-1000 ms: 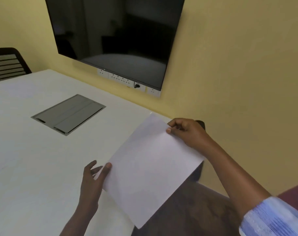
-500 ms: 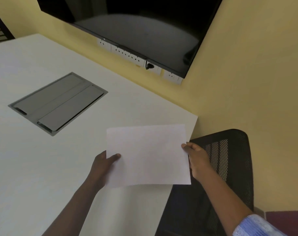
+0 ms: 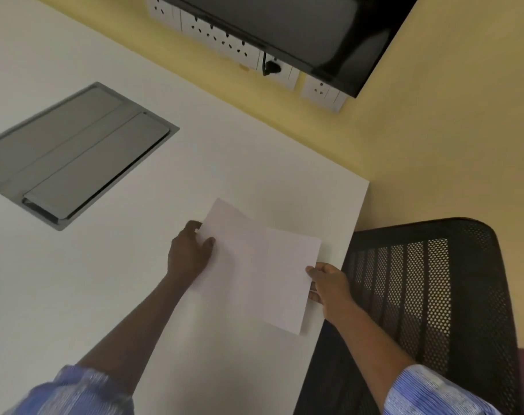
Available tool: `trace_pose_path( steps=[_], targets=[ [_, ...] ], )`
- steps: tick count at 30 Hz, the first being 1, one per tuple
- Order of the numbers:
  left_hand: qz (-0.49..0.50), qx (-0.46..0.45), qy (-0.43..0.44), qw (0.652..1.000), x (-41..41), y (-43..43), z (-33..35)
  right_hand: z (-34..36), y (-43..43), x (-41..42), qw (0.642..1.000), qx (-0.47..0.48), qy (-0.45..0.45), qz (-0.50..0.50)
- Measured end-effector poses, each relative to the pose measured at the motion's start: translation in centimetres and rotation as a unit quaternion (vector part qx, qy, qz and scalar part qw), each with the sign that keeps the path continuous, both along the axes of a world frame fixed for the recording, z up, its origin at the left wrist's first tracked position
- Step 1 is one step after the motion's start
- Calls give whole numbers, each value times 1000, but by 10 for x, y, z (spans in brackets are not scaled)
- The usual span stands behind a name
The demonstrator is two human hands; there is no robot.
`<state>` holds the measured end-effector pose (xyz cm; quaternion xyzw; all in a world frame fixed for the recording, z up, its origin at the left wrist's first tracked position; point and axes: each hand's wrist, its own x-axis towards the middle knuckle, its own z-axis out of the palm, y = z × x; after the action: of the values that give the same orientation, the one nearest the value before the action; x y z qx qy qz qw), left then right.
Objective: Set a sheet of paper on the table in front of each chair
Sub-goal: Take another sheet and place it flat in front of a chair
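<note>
A white sheet of paper hangs low over the white table near its right edge, bowed along the middle. My left hand pinches its left edge between thumb and fingers. My right hand grips its right edge. A black mesh chair stands right beside the table edge, directly to the right of the sheet. I cannot tell whether the paper touches the tabletop.
A grey metal cable hatch is set flush in the table at the left. A dark wall screen with a row of white sockets below it hangs on the yellow wall behind the table's far edge.
The sheet has moved from beyond the table corner to over the table beside the chair. It has come lower and now bows. My view has tilted further down.
</note>
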<state>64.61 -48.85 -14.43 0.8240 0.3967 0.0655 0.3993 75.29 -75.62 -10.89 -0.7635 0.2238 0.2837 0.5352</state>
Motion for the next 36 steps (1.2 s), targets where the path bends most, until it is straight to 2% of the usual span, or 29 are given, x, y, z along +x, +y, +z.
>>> trace_pose_path(
  steps=[4,8,10,11,12,14,15,18,20,36],
  targets=[
    [-45,196,10,979,-13,-32,-24,-14,0,-3,999,-8,1,-32],
    [-155,228,83,958,-23,-56,-52,-22,-2,-7,999,-18,-6,-45],
    [-173,241,97,950,-24,-61,-60,-25,-5,-9,996,-69,-60,-22],
    [-175,245,97,949,-25,-63,-62,-25,-7,-11,986,-121,-116,17],
    [-175,248,95,948,-25,-64,-63,-24,-10,-14,963,-178,-188,72],
    [-174,255,92,947,-24,-65,-65,-22,-13,-23,886,-260,-325,204],
    [-174,259,91,946,-24,-65,-66,-23,-14,-27,849,-281,-355,272],
    [-176,267,88,943,-21,-65,-68,-33,-11,-38,779,-311,-317,444],
    [-177,264,88,944,-17,-66,-68,-41,-9,-42,748,-330,-285,500],
    [-166,265,108,944,-12,-69,-59,-40,-4,-36,742,-348,-271,505]
  ],
)
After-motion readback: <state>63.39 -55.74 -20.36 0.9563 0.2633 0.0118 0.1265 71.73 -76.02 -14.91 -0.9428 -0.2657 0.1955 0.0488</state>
